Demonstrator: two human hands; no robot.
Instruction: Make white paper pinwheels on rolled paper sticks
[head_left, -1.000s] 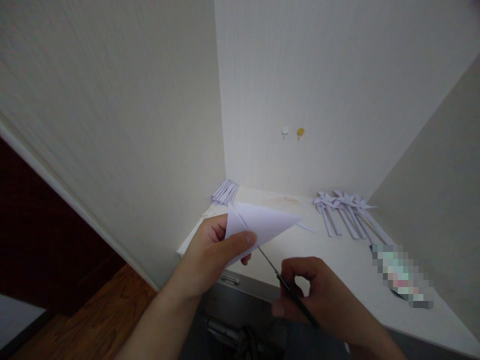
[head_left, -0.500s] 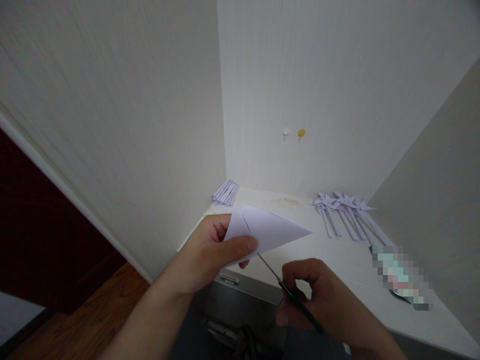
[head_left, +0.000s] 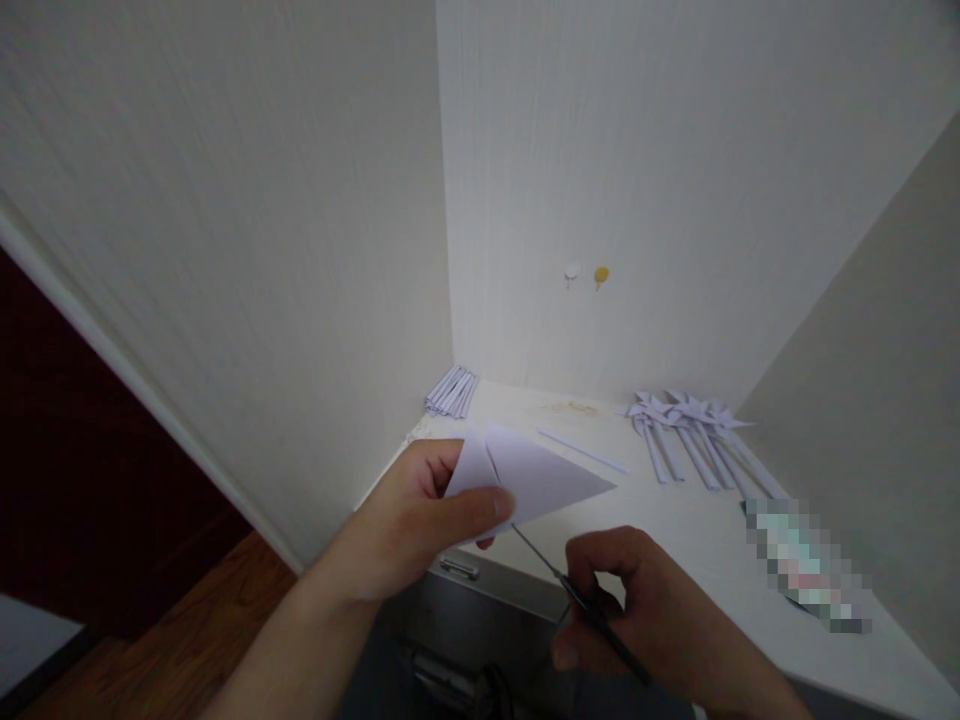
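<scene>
A white sheet of paper (head_left: 547,478), partly slit near its left side, is pinched in my left hand (head_left: 427,510), thumb on top and fingers mostly hidden beneath. Its pointed corner faces right, above the desk. My right hand (head_left: 637,600) grips black-handled scissors (head_left: 600,618), fingers curled through the handles. One thin blade reaches up to the lower edge of the paper beside my left thumb; the other blade is hard to make out. Just behind the paper, a narrow white strip or stick (head_left: 581,450) lies on the white desk (head_left: 697,560).
Several rolled paper sticks (head_left: 451,392) lie in the back left corner. At the back right are several paper pinwheels (head_left: 686,415) on sticks, with a blurred-out packet (head_left: 806,570) in front. White panels rise around the desk. Two small hooks (head_left: 601,275) (head_left: 571,272) are on the back panel.
The paper and both hands sit slightly lower in view, as does the whole scene. More of the narrow strip behind the paper shows. My holds on paper and scissors are unchanged.
</scene>
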